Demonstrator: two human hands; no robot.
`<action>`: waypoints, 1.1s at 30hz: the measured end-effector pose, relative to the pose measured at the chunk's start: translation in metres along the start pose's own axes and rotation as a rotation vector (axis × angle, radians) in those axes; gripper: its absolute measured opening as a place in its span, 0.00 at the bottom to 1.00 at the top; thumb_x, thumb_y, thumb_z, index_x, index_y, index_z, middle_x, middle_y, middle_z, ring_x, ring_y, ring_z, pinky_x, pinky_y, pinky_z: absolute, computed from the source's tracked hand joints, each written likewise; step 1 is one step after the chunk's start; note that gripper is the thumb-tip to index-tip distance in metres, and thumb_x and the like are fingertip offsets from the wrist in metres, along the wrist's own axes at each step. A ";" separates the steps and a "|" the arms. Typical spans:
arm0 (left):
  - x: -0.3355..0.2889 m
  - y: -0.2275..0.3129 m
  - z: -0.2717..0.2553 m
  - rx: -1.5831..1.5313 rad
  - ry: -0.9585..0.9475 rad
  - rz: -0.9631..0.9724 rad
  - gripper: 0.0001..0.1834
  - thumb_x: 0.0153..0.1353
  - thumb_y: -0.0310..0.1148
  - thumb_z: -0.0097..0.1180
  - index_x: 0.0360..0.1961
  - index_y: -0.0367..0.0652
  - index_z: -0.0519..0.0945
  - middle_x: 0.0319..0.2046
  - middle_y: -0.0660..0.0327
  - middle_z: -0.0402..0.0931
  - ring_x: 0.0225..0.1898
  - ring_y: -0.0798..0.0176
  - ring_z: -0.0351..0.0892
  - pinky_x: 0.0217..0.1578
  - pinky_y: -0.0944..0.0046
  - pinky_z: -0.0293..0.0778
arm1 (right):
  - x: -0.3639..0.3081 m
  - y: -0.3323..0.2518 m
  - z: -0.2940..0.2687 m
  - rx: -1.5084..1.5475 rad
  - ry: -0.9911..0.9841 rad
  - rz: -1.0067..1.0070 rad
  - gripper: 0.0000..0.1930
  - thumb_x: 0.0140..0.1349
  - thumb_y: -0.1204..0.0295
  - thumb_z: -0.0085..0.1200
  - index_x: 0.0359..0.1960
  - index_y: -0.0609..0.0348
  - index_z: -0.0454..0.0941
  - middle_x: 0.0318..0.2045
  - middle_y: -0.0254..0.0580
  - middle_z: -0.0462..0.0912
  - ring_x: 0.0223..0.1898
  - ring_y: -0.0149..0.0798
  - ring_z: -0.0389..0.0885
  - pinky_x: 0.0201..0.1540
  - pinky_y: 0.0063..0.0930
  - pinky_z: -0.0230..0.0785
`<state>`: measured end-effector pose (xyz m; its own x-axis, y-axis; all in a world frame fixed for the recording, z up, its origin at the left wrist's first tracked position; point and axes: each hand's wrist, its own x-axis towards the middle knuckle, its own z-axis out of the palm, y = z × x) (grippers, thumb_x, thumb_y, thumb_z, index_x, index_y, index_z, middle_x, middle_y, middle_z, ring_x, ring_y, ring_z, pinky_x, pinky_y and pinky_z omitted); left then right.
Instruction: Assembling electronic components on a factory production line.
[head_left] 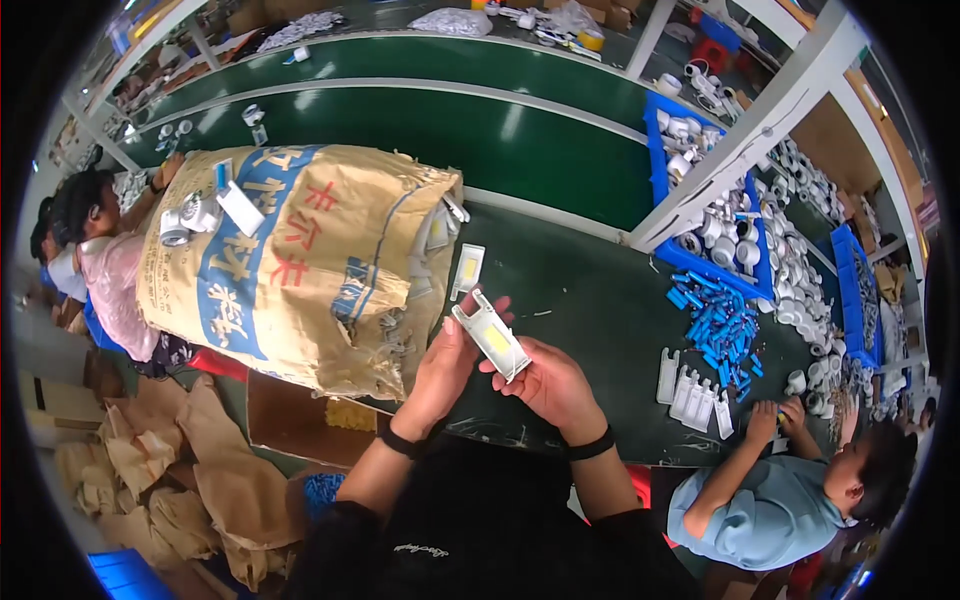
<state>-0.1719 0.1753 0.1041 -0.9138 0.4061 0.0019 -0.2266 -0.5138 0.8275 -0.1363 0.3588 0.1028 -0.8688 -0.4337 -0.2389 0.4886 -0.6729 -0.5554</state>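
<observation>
While both hands meet over the dark green bench (590, 330), let's sweep across from the left. Far out past the left hand's knuckles sits a person in a pink top (112, 280), working at the bench's end. Closer in, a big tan woven sack (300, 260) with blue and red print lies on its side, its torn mouth spilling pale plastic pieces just beside the left fingers. On top of the sack rest a few small white parts (205, 212).

Now the left hand (445, 365): fingers curled up, thumb and fingertips pinched on the near-left end of a white rectangular plastic housing with a yellow panel (490, 338). The housing sits tilted, held clear of the bench between both hands. Just beyond the fingertips, a second similar white piece with a yellow panel (467, 270) lies flat on the bench.

The right hand (550, 385) cups the housing's lower right end, fingers closed under it, thumb on the edge.

Further right of those fingers, a row of white flat parts (695, 392) stands on the bench, a scatter of small blue pieces (715, 325) behind them, then blue trays (655, 140) of white fittings. At far right, a person in a light blue shirt (760, 510) works, their hand (765, 420) near the white parts.
</observation>
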 end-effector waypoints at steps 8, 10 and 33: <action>0.027 -0.033 0.002 -0.169 0.023 0.015 0.38 0.78 0.53 0.44 0.78 0.39 0.55 0.54 0.53 0.80 0.54 0.60 0.81 0.56 0.58 0.78 | -0.012 0.012 -0.015 -0.119 0.178 -0.054 0.23 0.80 0.60 0.43 0.63 0.69 0.72 0.50 0.53 0.85 0.47 0.41 0.86 0.51 0.29 0.80; 0.031 -0.030 0.006 -0.179 0.086 0.038 0.36 0.77 0.53 0.47 0.76 0.40 0.61 0.52 0.55 0.81 0.50 0.64 0.81 0.52 0.62 0.79 | -0.011 0.011 -0.016 -0.340 0.219 -0.055 0.23 0.79 0.60 0.49 0.64 0.68 0.72 0.51 0.50 0.85 0.48 0.39 0.86 0.52 0.28 0.80; 0.017 -0.022 0.010 0.152 0.252 -0.083 0.28 0.80 0.49 0.43 0.67 0.37 0.75 0.40 0.58 0.86 0.41 0.70 0.83 0.46 0.68 0.79 | 0.007 0.004 0.018 -1.855 0.319 -1.149 0.13 0.47 0.79 0.69 0.36 0.55 0.86 0.35 0.29 0.83 0.39 0.38 0.80 0.42 0.33 0.76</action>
<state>-0.1787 0.2012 0.0917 -0.9534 0.2321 -0.1928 -0.2684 -0.3603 0.8934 -0.1385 0.3424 0.1128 -0.7176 -0.1674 0.6761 -0.5332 0.7566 -0.3785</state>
